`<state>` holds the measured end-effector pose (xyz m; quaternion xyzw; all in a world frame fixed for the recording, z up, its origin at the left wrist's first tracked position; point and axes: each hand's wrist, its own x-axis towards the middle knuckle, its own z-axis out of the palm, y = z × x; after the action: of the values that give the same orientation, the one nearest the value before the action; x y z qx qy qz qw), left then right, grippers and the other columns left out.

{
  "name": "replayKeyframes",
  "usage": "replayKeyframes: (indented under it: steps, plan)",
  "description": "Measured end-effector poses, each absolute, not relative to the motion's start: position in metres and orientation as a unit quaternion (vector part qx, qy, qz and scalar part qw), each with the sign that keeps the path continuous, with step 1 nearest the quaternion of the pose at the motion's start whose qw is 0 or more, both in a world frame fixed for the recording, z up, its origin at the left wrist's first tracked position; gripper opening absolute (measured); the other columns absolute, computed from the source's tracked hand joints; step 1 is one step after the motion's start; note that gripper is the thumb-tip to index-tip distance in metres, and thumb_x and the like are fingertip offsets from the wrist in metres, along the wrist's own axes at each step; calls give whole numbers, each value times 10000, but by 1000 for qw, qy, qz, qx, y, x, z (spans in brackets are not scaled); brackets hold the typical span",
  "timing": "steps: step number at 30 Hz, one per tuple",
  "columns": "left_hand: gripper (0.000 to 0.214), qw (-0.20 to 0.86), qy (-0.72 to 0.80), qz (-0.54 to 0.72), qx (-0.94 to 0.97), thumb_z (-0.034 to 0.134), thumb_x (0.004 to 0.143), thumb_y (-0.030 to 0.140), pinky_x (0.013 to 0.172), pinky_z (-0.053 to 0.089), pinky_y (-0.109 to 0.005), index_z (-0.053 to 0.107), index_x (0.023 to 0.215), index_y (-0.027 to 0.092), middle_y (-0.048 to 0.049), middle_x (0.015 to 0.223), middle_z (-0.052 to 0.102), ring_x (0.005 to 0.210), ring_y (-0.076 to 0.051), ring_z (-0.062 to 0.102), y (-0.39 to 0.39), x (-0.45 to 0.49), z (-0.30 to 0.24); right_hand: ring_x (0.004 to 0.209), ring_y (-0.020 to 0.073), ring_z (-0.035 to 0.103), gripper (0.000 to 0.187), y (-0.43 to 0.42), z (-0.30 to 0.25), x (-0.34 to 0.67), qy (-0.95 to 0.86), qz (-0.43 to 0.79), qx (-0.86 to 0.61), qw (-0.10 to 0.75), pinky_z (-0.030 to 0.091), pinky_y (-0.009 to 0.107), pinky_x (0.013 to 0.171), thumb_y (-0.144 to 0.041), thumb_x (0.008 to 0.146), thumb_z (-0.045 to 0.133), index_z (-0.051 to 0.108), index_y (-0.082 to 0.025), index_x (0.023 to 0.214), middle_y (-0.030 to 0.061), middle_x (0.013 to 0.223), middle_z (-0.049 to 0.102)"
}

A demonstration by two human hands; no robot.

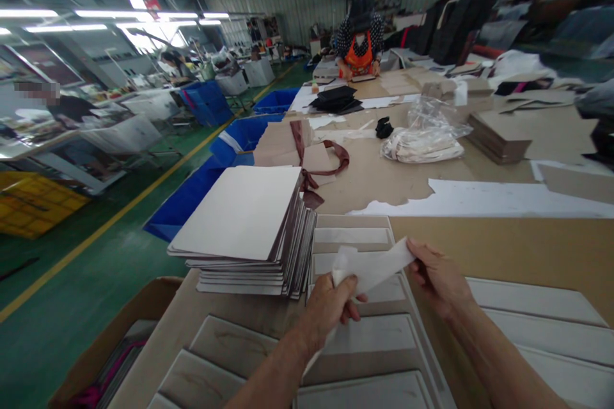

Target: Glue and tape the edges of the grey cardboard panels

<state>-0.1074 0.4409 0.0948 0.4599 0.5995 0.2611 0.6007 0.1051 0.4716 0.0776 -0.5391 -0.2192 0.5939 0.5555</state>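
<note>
Between my hands stretches a whitish paper-like strip. My left hand pinches its near end, where more of the strip bunches up and hangs below the fingers. At the far end, my right hand grips the tip between thumb and fingers. Beneath the hands lies a column of flat light panels, overlapping like steps, some with white strips across them. Left of them stands a tall stack of pale boards. More pale panels lie to the right of my right forearm.
Brown straps lie behind the stack. A plastic-wrapped white bundle and cardboard sheets sit farther back. Blue bins line the table's left side; a cardboard box is below. A person in an orange apron works at the far end.
</note>
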Motion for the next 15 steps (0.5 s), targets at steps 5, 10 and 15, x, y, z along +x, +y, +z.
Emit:
replayKeyframes:
  steps: [5, 10, 15]
  plan:
    - [326, 600, 631, 321, 372, 719, 664, 424, 417, 329, -185, 688, 715, 103, -6, 514, 579, 441, -85, 478, 457, -120, 82, 426, 55, 369, 487, 483, 68, 121, -278, 574, -580, 508, 239, 165, 360, -520, 518, 869, 696, -144, 776, -19, 543, 569]
    - [371, 618, 624, 386, 283, 806, 522, 364, 392, 272, -164, 665, 758, 114, 9, 549, 586, 461, -79, 484, 472, -127, 80, 504, 79, 490, 430, 491, 64, 126, -265, 573, -587, 507, 350, 175, 431, -439, 495, 891, 674, -177, 758, -23, 634, 633]
    - [320, 595, 643, 407, 261, 767, 573, 380, 380, 248, -171, 623, 711, 130, 41, 482, 527, 376, -50, 379, 484, -123, 73, 471, 112, 499, 411, 504, 56, 128, -284, 566, -614, 471, 366, 227, 443, -502, 565, 827, 629, -198, 755, -35, 584, 600]
